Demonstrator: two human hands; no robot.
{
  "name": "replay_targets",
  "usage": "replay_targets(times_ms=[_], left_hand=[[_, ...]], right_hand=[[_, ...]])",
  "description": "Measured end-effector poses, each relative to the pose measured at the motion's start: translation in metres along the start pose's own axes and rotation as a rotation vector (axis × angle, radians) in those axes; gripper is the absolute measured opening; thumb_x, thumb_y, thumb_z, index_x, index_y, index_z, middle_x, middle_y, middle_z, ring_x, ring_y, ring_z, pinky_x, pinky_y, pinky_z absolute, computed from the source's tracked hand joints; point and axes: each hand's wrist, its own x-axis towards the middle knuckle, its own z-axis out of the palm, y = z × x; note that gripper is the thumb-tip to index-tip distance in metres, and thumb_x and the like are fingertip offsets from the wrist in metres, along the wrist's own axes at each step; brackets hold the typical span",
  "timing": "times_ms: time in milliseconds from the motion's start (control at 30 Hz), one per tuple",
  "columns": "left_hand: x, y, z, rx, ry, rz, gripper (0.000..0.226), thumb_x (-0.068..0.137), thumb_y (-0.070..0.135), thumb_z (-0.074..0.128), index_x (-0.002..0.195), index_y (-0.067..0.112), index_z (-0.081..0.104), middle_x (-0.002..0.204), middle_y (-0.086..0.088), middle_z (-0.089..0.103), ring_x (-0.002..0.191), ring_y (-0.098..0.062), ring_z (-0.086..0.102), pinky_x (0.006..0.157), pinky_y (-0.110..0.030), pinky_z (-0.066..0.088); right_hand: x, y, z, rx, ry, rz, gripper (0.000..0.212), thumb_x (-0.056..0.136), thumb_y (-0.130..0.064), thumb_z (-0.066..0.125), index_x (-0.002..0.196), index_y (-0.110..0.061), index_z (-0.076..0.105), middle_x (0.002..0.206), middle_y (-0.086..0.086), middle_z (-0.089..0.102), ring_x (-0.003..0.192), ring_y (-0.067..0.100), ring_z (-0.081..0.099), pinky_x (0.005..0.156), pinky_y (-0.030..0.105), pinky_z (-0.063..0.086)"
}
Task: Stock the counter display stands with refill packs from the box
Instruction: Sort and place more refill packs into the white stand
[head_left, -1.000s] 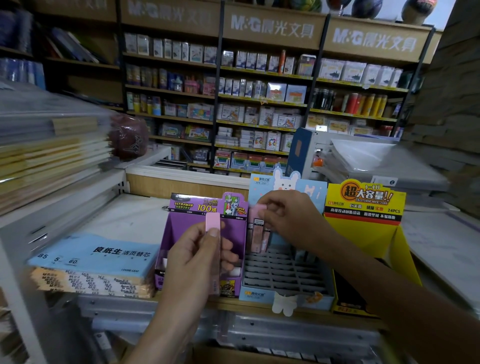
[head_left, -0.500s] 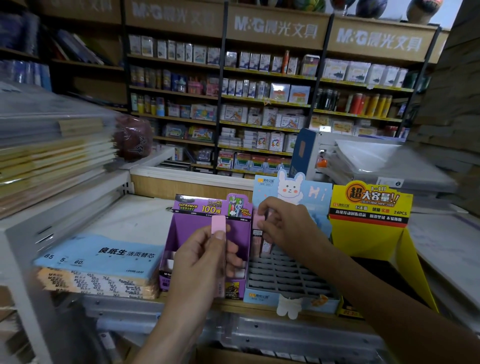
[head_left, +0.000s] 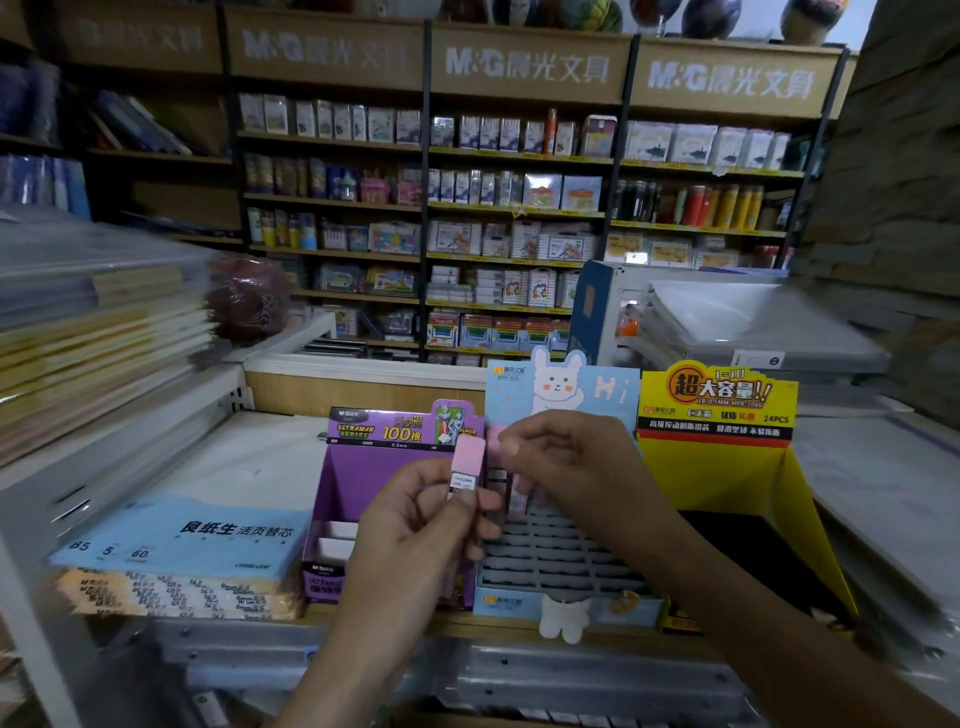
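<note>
My left hand (head_left: 410, 535) grips a slim pink refill pack (head_left: 466, 467) upright, in front of the purple display stand (head_left: 363, 483). My right hand (head_left: 566, 457) pinches another pink refill pack (head_left: 497, 441) at its top, over the back row of the light blue rabbit display stand (head_left: 566, 561). That stand's grey grid of slots lies mostly bare in front; a few packs stand at its back behind my fingers. A yellow display stand (head_left: 722, 457) sits to the right. The box is not in view.
A blue pack of loose-leaf paper (head_left: 182, 540) lies left of the purple stand on a stack. Wrapped notebooks (head_left: 93, 322) are piled at far left. Stationery shelves (head_left: 467, 208) fill the background. A metal counter edge (head_left: 467, 670) runs below the stands.
My left hand has brought its pink pack right and closer to my right hand. My right hand stays at the back row of the blue stand. The view shifted slightly.
</note>
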Motion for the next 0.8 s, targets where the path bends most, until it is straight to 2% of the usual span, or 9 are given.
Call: replay_targets(times_ms=[100,167,233,300,400,467,567,700,800], left_hand=[[0.000,-0.003,0.007,0.010,-0.034,0.001,0.025,0.100,0.003,0.056,0.092,0.022,0.071,0.091,-0.015,0.077,0.077,-0.020,0.072,0.065,-0.023,0.057],[0.000,-0.005,0.012,0.014,-0.049,0.000,0.027,0.099,0.004,0.056,0.091,0.024,0.072,0.089,-0.015,0.077,0.079,-0.021,0.072,0.070,-0.025,0.059],[0.000,-0.004,0.016,0.071,-0.062,0.040,0.022,0.098,0.007,0.058,0.092,0.023,0.071,0.082,-0.023,0.071,0.069,-0.021,0.067,0.064,-0.024,0.058],[0.003,-0.003,0.017,0.228,-0.068,0.124,0.016,0.098,0.010,0.060,0.091,0.021,0.070,0.077,-0.027,0.065,0.060,-0.017,0.061,0.056,-0.021,0.052],[0.013,0.003,0.017,0.471,-0.095,0.244,0.014,0.096,0.017,0.066,0.104,0.029,0.069,0.085,-0.001,0.074,0.080,-0.013,0.070,0.072,-0.026,0.055],[0.020,0.009,0.018,0.610,-0.127,0.317,0.024,0.093,0.020,0.071,0.109,0.037,0.068,0.092,0.012,0.073,0.087,-0.008,0.068,0.073,-0.020,0.052],[0.030,0.014,0.023,0.679,-0.183,0.337,0.031,0.089,0.013,0.074,0.103,0.039,0.066,0.089,0.013,0.071,0.083,-0.009,0.066,0.071,-0.023,0.051],[0.040,0.018,0.025,0.733,-0.196,0.330,0.027,0.090,0.009,0.072,0.098,0.033,0.063,0.086,0.012,0.068,0.079,-0.011,0.066,0.071,-0.033,0.052],[0.047,0.021,0.022,0.823,-0.183,0.347,0.029,0.091,0.009,0.071,0.104,0.033,0.061,0.086,0.008,0.068,0.077,-0.009,0.067,0.070,-0.035,0.054]], right_hand=[[-0.007,-0.006,-0.003,0.154,-0.059,0.040,0.007,0.091,-0.014,0.071,0.094,-0.012,0.076,0.072,0.005,0.074,0.061,0.011,0.068,0.056,0.024,0.054],[-0.010,-0.006,-0.005,0.187,-0.053,0.057,0.005,0.088,-0.010,0.074,0.091,-0.010,0.076,0.075,0.008,0.075,0.064,0.013,0.069,0.060,0.024,0.055],[-0.013,-0.004,-0.010,0.201,-0.054,0.073,0.002,0.087,-0.009,0.074,0.088,-0.008,0.076,0.075,0.010,0.075,0.065,0.018,0.070,0.060,0.023,0.054],[-0.015,-0.002,-0.016,0.233,-0.071,0.093,0.004,0.087,-0.008,0.073,0.090,-0.004,0.074,0.075,0.014,0.074,0.064,0.018,0.069,0.058,0.022,0.053],[-0.019,0.002,-0.024,0.224,-0.072,0.078,0.006,0.088,-0.005,0.072,0.091,0.000,0.072,0.076,0.019,0.072,0.065,0.024,0.070,0.057,0.022,0.054],[-0.023,0.004,-0.028,0.199,-0.049,0.053,0.007,0.087,-0.004,0.072,0.092,0.001,0.072,0.075,0.019,0.072,0.067,0.029,0.071,0.060,0.027,0.057],[-0.029,0.010,-0.034,0.221,-0.009,0.065,0.010,0.087,-0.001,0.072,0.096,0.003,0.071,0.077,0.021,0.073,0.070,0.031,0.072,0.065,0.034,0.061],[-0.045,0.021,-0.055,0.188,0.073,0.077,0.003,0.089,-0.003,0.070,0.091,-0.003,0.073,0.076,0.014,0.073,0.068,0.025,0.070,0.065,0.031,0.059],[-0.065,0.039,-0.078,-0.010,0.145,0.105,0.008,0.091,-0.014,0.069,0.086,-0.016,0.074,0.076,-0.002,0.073,0.072,0.010,0.069,0.068,0.029,0.057]])
